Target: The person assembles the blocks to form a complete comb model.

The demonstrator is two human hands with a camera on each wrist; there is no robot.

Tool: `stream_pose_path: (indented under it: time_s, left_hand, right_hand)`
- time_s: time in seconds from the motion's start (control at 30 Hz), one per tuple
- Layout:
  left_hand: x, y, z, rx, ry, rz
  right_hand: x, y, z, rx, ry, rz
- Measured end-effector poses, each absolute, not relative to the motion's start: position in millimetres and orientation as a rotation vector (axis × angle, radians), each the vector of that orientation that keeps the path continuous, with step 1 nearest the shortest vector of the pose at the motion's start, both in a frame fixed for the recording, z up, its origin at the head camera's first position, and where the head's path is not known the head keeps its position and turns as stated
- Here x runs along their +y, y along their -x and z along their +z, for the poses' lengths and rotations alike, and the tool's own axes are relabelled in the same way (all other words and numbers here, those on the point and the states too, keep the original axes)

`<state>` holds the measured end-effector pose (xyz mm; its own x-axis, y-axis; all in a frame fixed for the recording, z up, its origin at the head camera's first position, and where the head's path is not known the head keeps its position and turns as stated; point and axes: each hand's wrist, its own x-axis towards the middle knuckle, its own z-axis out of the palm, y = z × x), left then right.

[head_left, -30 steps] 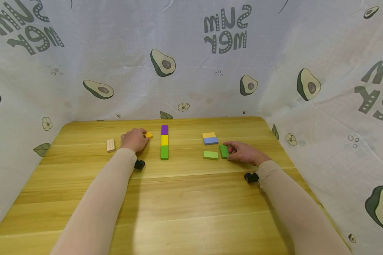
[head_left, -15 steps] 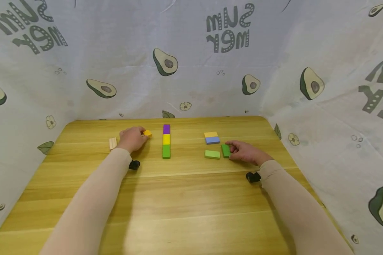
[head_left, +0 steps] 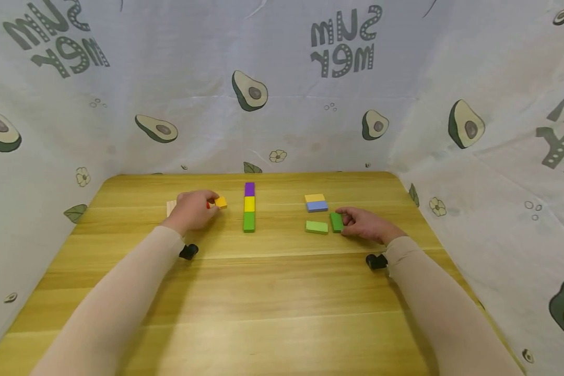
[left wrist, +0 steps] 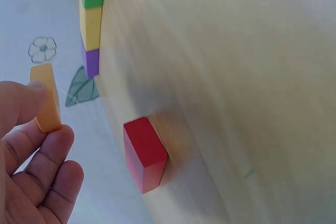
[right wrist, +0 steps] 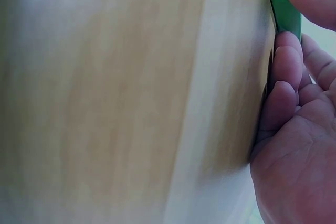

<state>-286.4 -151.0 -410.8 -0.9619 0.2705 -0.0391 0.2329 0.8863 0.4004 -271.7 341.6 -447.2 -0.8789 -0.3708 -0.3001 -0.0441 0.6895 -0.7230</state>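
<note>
My left hand (head_left: 192, 210) pinches an orange block (left wrist: 49, 100) between thumb and fingers; in the left wrist view it is raised off the table. A red block (left wrist: 144, 150) lies on the wood near that hand, mostly hidden behind the fingers in the head view. Right of the left hand runs a straight row: a purple block (head_left: 249, 189), a yellow block (head_left: 249, 204) and a green block (head_left: 248, 222). My right hand (head_left: 366, 225) rests at the table and pinches a darker green block (head_left: 336, 223), its thumb on one edge in the right wrist view.
A light green block (head_left: 317, 227) lies just left of the held green one. Behind it a pale orange block (head_left: 315, 198) touches a blue block (head_left: 317, 207). Plain wooden pieces (head_left: 171, 208) are partly covered by my left hand. A printed cloth (head_left: 301, 130) hangs behind the table.
My left hand has drawn slightly left, away from the row, with the orange block, and the red block has come into sight. The right hand keeps its place. The head view has shifted a little.
</note>
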Motion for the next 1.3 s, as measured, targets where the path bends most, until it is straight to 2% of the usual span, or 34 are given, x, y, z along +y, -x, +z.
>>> stream_pose_path:
  time_s: [0.47,0.73,1.3]
  left_hand:
    - [-135.8,247.9,-419.6,2.899,-0.619,0.621]
    - [-123.6,237.1,-434.1,2.865,-0.797,0.556]
    - [-108.3,231.1,-441.7,2.835,-0.8,0.531]
  right_hand:
    - [343.9,272.2,-447.7,2.473,0.326,-1.046]
    - [341.7,272.4,-444.5,2.47,0.315,-1.051]
    - [341.3,273.5,-446.1,2.455,0.311,-1.057]
